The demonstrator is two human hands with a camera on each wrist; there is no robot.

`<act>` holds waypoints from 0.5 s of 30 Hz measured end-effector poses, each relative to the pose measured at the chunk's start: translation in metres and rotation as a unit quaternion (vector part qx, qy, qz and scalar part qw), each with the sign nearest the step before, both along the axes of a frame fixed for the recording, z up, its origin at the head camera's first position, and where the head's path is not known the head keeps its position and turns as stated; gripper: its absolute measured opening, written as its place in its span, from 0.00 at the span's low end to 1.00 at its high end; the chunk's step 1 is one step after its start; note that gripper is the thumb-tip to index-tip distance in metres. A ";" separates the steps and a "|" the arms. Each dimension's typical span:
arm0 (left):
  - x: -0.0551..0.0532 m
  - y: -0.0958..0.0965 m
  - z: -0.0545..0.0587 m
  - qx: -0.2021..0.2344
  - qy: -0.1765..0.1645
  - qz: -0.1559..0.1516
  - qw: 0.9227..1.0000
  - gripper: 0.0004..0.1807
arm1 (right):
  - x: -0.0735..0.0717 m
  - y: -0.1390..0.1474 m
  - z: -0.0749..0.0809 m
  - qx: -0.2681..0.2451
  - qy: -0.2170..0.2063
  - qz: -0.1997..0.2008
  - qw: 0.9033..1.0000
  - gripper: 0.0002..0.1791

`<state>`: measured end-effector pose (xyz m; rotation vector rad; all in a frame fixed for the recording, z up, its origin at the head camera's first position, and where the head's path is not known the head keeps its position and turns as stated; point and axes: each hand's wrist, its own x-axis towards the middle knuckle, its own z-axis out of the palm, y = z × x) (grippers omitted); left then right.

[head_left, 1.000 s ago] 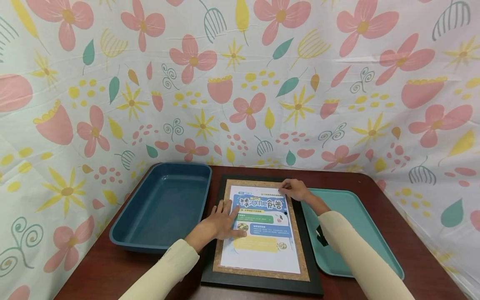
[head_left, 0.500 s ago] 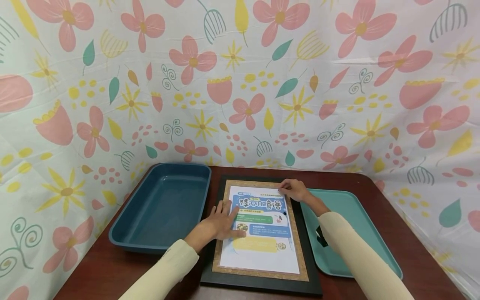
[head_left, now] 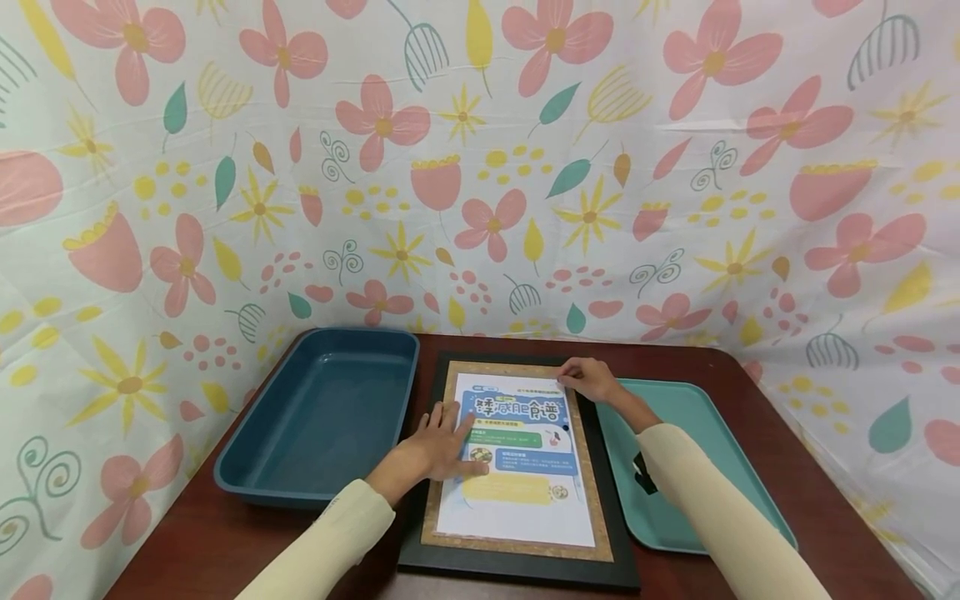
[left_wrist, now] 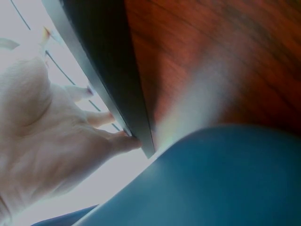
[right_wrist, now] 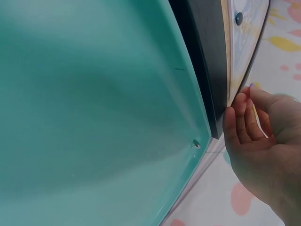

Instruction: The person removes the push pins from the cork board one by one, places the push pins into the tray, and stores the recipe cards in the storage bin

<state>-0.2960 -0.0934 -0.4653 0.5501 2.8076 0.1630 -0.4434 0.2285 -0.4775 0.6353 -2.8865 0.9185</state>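
A printed poster (head_left: 517, 512) with coloured text blocks lies on a cork board (head_left: 517, 546) in a black frame (head_left: 525, 569). My left hand (head_left: 435, 442) is spread flat on the poster's left side, fingers pointing toward its top. At the upper right corner, my right hand (head_left: 592, 381) has thumb and index finger together, pinching a small thumbtack mostly hidden by the fingertips. Its other fingers curl beside the frame's edge in the right wrist view. Lower on the poster's right edge sits a dark round thumbtack (right_wrist: 239, 19).
Left of the frame stands a deep blue tray (head_left: 315, 417). A teal tray (head_left: 697, 467) lies to the right, under my right forearm, with a small shiny tack (right_wrist: 196, 144) near its corner. Flowered cloth (head_left: 480, 167) hangs behind the dark wooden table (head_left: 180, 550).
Both hands hold nearly the same places on the poster. The head view has shifted slightly, so the scene sits a little further left.
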 end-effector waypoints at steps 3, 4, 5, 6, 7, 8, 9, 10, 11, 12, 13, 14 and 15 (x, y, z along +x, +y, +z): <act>0.000 0.000 0.000 0.001 0.001 0.001 1.000 0.54 | 0.001 0.002 0.002 -0.001 0.001 0.000 1.000 0.07; 0.000 0.000 0.000 0.002 0.001 0.001 1.000 0.54 | 0.002 0.002 0.003 -0.003 0.001 -0.001 1.000 0.07; 0.000 0.000 0.000 0.002 0.002 0.002 1.000 0.54 | 0.003 0.003 0.004 -0.003 0.002 0.000 1.000 0.07; 0.000 0.000 0.000 0.002 0.001 0.002 1.000 0.54 | 0.004 0.003 0.005 -0.003 0.004 0.001 1.000 0.08; 0.000 0.000 0.000 0.001 0.001 0.002 1.000 0.54 | 0.005 0.003 0.006 -0.004 0.006 0.003 1.000 0.08; 0.000 0.000 0.000 0.001 0.001 0.002 1.000 0.54 | 0.005 0.004 0.006 -0.003 0.009 0.005 1.000 0.08; 0.000 0.000 0.000 0.001 0.001 0.002 1.000 0.54 | 0.006 0.004 0.007 -0.004 0.010 0.005 1.000 0.08; -0.001 0.000 0.000 0.000 0.000 0.001 1.000 0.55 | 0.007 0.005 0.007 -0.003 0.011 0.003 1.000 0.08; -0.001 0.000 0.000 -0.001 0.000 0.002 1.000 0.55 | 0.007 0.005 0.007 -0.003 0.013 0.002 1.000 0.08; -0.001 0.000 0.000 -0.001 0.000 0.002 1.000 0.55 | 0.007 0.006 0.007 -0.003 0.014 0.002 1.000 0.08; -0.001 0.000 0.000 -0.002 0.001 0.001 1.000 0.55 | 0.007 0.007 0.007 -0.002 0.016 0.002 1.000 0.08; 0.000 0.000 -0.001 -0.003 0.001 0.002 1.000 0.55 | 0.007 0.008 0.007 -0.002 0.018 0.002 1.000 0.08; 0.000 0.001 -0.001 -0.004 0.002 0.002 1.000 0.55 | 0.007 0.009 0.007 -0.001 0.020 0.002 1.000 0.08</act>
